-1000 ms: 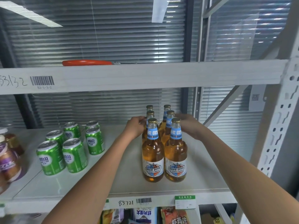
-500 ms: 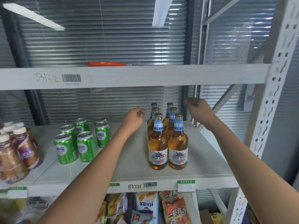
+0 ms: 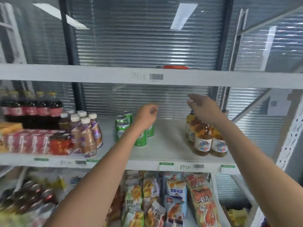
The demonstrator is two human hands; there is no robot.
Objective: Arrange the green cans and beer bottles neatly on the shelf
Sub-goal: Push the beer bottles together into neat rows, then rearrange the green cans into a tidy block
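White metal shelving point(image 3: 114, 76) stands before glass-fronted slatted blinds point(image 3: 147, 46) (ceiling lights point(image 3: 180, 15) reflected).

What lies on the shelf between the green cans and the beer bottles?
Nothing: in the head view the shelf is bare between the green cans and the beer bottles; only the left hand hangs above it.

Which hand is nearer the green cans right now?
Left. The left hand hovers directly over the green cans; the right hand is off above the beer bottles.
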